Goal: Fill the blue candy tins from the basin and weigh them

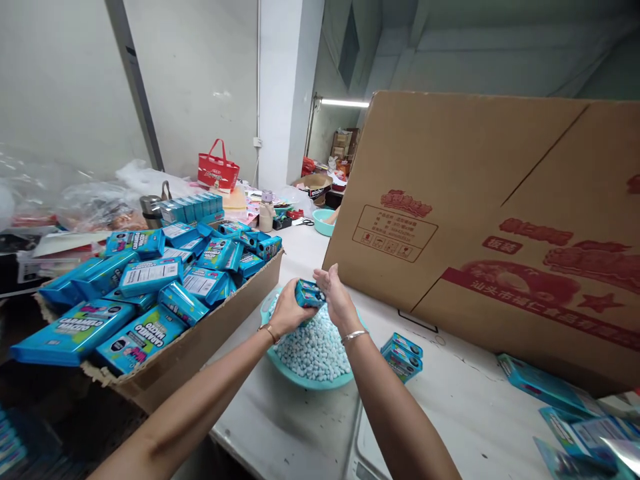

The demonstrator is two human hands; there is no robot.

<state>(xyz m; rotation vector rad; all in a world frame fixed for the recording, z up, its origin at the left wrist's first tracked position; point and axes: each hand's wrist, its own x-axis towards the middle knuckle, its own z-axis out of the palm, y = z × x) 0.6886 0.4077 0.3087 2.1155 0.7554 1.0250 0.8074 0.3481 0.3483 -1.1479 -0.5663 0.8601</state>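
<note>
Both my hands hold a small blue box [309,293] above a teal basin [320,383] heaped with small pale blue and white candies [315,347]. My left hand [287,310] grips the box from the left with its fingers curled round it. From the right, my right hand [334,293] presses against the same box, fingers closed on it. Each wrist wears a thin bracelet. Two more small blue boxes [403,355] lie stacked on the white table [450,407] just right of the basin.
A shallow cardboard tray [200,340] piled with several blue boxes stands to the left. A big tilted cardboard carton [480,220] rises on the right. Flat blue packs [575,407] lie at the right front. A red bag [217,170], a flask and a small teal bowl [323,223] sit farther back.
</note>
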